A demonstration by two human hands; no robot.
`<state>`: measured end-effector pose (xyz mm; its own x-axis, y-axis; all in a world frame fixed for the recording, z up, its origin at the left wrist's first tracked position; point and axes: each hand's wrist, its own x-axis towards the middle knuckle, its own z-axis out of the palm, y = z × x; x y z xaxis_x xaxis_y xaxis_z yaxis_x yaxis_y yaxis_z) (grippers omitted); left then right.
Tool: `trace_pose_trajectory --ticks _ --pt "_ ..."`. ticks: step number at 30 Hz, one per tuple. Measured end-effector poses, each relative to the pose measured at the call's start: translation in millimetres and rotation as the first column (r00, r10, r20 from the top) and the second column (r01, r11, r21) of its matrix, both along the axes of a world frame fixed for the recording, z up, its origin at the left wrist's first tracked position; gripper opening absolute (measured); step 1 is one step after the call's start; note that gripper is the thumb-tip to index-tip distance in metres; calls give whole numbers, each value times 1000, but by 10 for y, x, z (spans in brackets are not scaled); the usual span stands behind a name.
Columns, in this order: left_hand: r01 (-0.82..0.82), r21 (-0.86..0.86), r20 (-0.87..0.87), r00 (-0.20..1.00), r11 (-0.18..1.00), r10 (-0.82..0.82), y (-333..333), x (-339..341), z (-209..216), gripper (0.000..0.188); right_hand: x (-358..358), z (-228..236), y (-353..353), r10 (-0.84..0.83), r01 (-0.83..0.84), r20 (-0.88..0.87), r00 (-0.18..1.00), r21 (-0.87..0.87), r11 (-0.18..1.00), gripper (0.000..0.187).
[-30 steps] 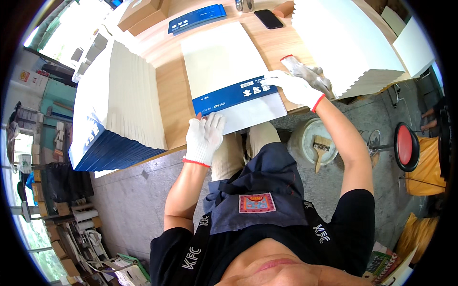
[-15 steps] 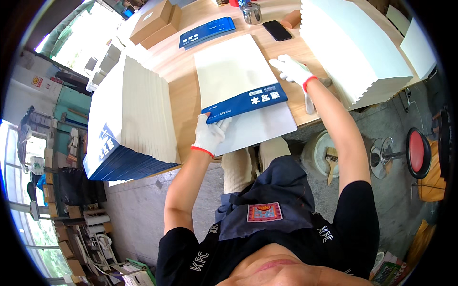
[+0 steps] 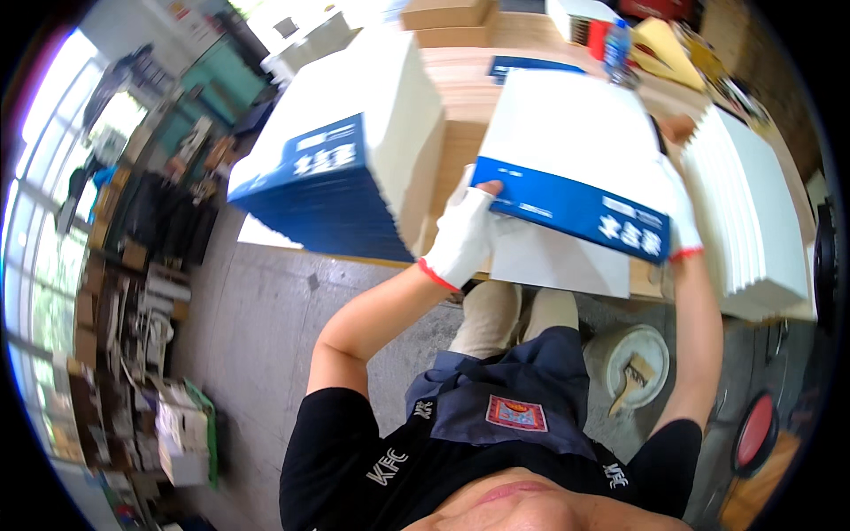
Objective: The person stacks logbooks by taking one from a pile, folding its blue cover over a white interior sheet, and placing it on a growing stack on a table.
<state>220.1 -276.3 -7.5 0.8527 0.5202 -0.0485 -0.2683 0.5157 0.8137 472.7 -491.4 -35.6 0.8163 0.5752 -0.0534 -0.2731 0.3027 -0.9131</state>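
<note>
Both my gloved hands hold a white sketch pad with a blue band along its near edge; it is tilted and a little raised from the table. My left hand grips its near left corner, the bare thumb tip on top of the band. At the right edge is my right hand, closed on the side, its fingers partly hidden. A white sheet lies beneath the pad at the table's front edge. To the left rises a tall stack of similar blue-banded pads; on the right stands a stack of pale paper blocks.
Flat blue pieces lie behind the pad, near cardboard boxes and a blue plastic bottle. Part of a phone shows behind my right hand. Below the table edge stands a bucket with a brush across it.
My right hand has gone from beside the pad to gripping its right edge. The pad has been raised and turned, its right end now nearer me. The view has swung left.
</note>
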Motion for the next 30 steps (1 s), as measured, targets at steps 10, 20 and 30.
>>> trace_pose_trajectory --ticks 10,20,30 --pt "-528 565 308 848 634 431 1060 -1553 974 63 -506 831 1792 -192 71 889 415 179 981 40" --pt "45 936 -335 407 348 850 2586 -2014 903 54 -1147 994 3267 483 238 724 493 -646 725 72" --pt "-42 951 -256 452 306 855 2605 -2040 851 53 -1307 939 3134 392 217 732 557 -584 782 61"
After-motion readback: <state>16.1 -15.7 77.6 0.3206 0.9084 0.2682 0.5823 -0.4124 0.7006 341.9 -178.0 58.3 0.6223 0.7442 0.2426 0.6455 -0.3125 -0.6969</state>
